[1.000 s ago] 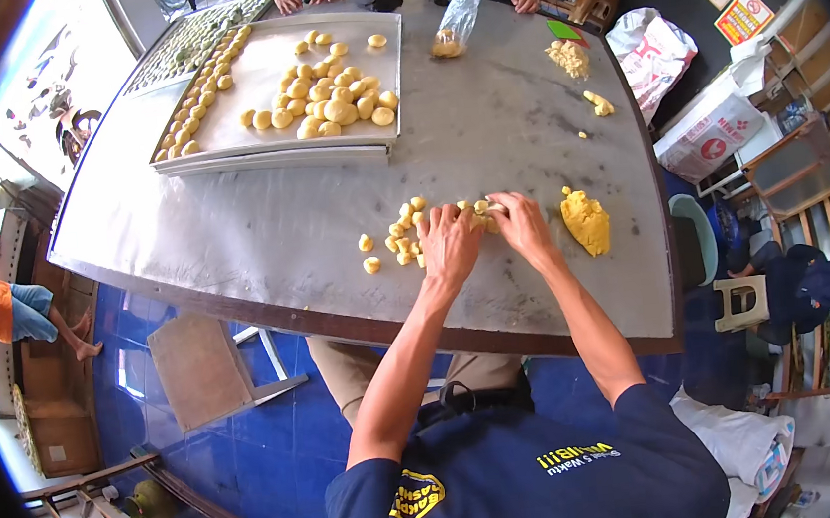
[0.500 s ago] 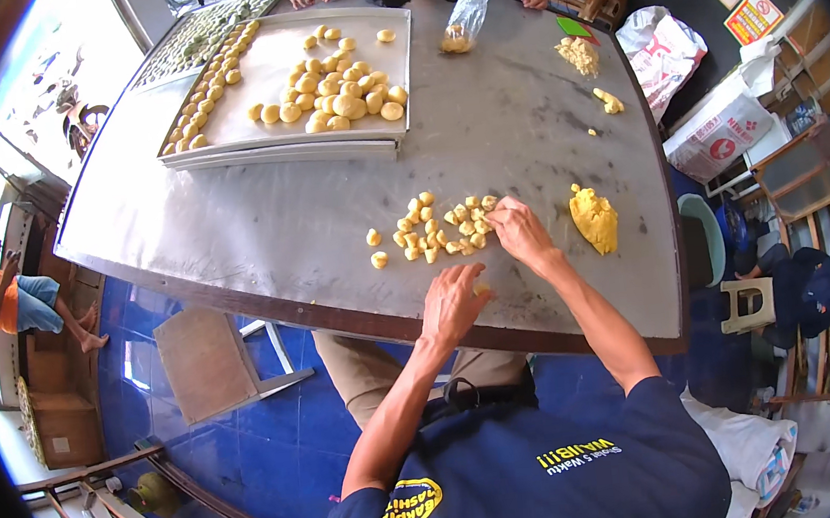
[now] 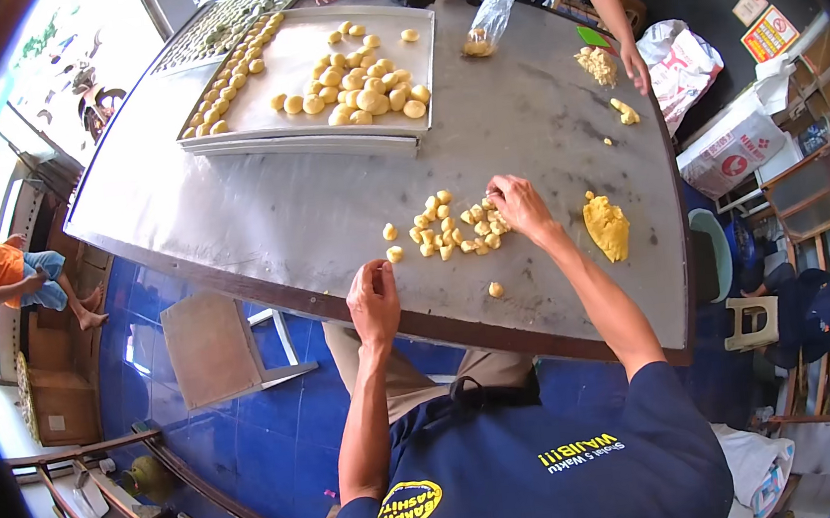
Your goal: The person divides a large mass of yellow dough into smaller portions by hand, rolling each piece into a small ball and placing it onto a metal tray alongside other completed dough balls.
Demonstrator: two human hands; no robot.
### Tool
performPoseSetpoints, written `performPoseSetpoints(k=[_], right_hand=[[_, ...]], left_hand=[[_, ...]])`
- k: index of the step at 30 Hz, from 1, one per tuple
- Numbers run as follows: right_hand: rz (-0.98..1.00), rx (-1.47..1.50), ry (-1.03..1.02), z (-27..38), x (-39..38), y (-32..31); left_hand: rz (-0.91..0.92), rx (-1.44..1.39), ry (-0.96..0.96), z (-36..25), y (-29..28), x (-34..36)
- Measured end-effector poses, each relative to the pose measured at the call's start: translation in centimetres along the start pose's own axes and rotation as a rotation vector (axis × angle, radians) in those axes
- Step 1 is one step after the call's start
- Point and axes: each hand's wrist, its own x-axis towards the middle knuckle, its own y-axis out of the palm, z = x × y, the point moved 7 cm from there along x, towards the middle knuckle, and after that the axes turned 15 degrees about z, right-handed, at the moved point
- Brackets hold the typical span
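Note:
My left hand (image 3: 373, 301) is raised at the table's near edge with its fingers curled together; whatever they hold is hidden. Just to the right of the cluster of small yellow dough pieces (image 3: 442, 228) is my right hand (image 3: 522, 205), its fingertips pinched close over the cluster's edge. I cannot make out what sits between them. One lone dough piece (image 3: 496, 290) rests on the metal tabletop (image 3: 301, 215) between my two forearms. A bigger yellow dough lump (image 3: 607, 227) lies to the right of my right hand.
A metal tray (image 3: 313, 137) of round dough balls (image 3: 359, 90) stands at the far left, beside a second tray (image 3: 213, 29) of greenish pieces. Near a co-worker's hand (image 3: 636, 71) lie crumbly dough (image 3: 598, 67) and a small dough strip (image 3: 625, 112). A plastic bag (image 3: 492, 20) lies at the back.
My left hand has moved left, away from the lone dough piece, and its fingers have curled. My right hand stays by the cluster. A co-worker's arm now reaches over the far right edge.

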Motion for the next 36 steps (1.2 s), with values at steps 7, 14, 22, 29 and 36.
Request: performPoseSetpoints(k=[7,14,22,29,36], right_hand=[[-0.119,-0.178,-0.184,3.5,-1.0,0.2],[0.025,-0.173,-0.124,2.8,-0.4,2.0],[0.142,-0.188,-0.155,4.8,-0.3,3.8],[0.161,-0.143,-0.077,3.7,-2.4,2.9],[0.141,-0.044,-0.113,6.4,-3.8,2.6]], left_hand=[[-0.032,0.140,0.053,-0.2,0.3,-0.7],[-0.034,0.150,0.079,-0.5,0.5,-0.5],[-0.042,0.162,0.094,-0.6,0.5,-0.6],[-0.056,0.179,0.081,-0.5,0.6,-0.8],[-0.054,0.212,0.087,-0.6,0.7,-0.7]])
